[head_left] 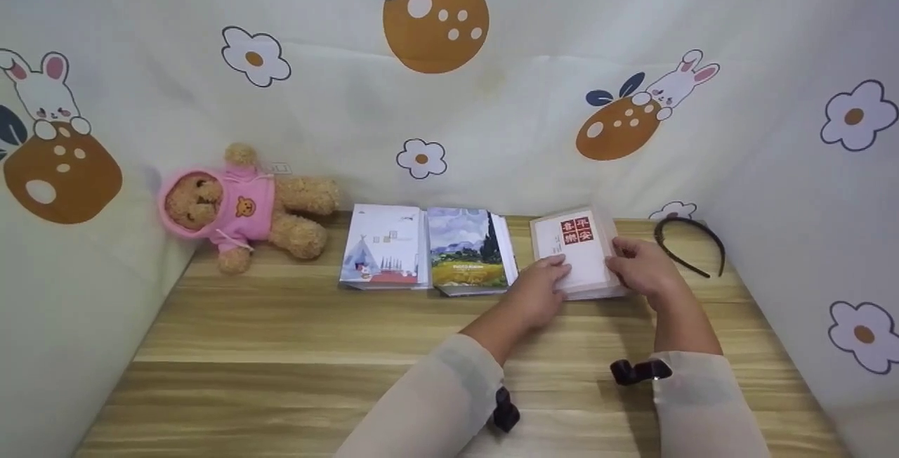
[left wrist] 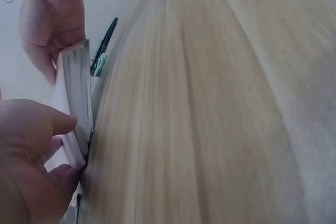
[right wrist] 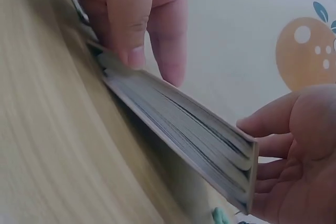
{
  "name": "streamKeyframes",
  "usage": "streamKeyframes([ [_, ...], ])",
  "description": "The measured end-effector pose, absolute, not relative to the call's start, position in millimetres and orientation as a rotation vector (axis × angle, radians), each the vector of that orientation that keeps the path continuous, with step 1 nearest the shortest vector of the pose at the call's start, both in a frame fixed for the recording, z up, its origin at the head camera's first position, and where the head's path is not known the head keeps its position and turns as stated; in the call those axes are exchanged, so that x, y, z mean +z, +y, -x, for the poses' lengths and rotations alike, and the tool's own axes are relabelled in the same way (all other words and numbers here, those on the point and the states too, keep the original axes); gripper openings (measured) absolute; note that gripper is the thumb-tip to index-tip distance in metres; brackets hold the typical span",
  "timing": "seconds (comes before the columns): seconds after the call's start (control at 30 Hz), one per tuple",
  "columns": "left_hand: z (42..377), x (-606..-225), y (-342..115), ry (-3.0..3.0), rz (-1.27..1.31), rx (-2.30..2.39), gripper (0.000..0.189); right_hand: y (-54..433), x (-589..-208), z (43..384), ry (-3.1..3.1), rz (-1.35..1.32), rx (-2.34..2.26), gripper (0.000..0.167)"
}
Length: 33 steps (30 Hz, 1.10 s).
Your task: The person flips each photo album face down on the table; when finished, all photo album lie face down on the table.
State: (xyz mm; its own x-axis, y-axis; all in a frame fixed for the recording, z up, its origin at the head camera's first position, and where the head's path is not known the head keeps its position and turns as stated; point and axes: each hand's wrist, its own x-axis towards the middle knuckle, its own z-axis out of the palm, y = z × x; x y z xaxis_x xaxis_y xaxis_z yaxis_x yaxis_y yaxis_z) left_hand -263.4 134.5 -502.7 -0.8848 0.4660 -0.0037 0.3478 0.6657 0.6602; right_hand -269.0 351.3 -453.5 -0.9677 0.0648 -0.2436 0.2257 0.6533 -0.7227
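A white photo album (head_left: pixel 584 265) with red square characters on its cover lies at the table's right back, between both hands. My left hand (head_left: pixel 537 295) grips its near left corner; in the left wrist view the thumb presses the page edges and fingers lie on the cover. My right hand (head_left: pixel 647 272) holds the right edge, with the thumb and curled fingers about it in the right wrist view. There the album's page block (right wrist: pixel 178 121) faces the camera, and a dark gap shows under its right part. The undersides of the right fingers are partly hidden.
Left of it stand a landscape-covered album (head_left: pixel 467 247) and a white tent-print album (head_left: pixel 383 247), side by side. A teddy bear (head_left: pixel 246 208) in a pink hoodie lies further left. A black headband (head_left: pixel 716 244) rests right of my right hand. A printed curtain (head_left: pixel 337 114) walls the back.
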Motion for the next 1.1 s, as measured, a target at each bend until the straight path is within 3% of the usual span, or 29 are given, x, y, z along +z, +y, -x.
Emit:
streamKeyframes([
  [0.37, 265.1, -496.2, 129.0, 2.776, -0.794, 0.849, 0.051, 351.6, -466.0, 273.3, 2.694, -0.200, -1.151, 0.062],
  [0.6, 260.0, -495.1, 114.3, 2.707, -0.696, 1.227, 0.057, 342.7, -461.0, 272.7, 2.688, -0.283, -1.225, 0.063],
  [0.73, 252.9, -490.1, 87.5, 2.687, -0.583, 1.514, 0.056, 325.2, -453.8, 273.3, 2.761, -0.230, -1.327, 0.060],
  [0.9, 252.2, -485.9, 41.9, 2.680, -0.435, 1.682, 0.055, 289.6, -448.1, 274.8, 2.805, 0.043, -1.448, 0.054],
  [1.1, 262.7, -484.7, -8.3, 2.712, -0.242, 1.775, 0.055, 246.6, -446.1, 277.0, 2.750, 0.184, -1.539, 0.059],
])
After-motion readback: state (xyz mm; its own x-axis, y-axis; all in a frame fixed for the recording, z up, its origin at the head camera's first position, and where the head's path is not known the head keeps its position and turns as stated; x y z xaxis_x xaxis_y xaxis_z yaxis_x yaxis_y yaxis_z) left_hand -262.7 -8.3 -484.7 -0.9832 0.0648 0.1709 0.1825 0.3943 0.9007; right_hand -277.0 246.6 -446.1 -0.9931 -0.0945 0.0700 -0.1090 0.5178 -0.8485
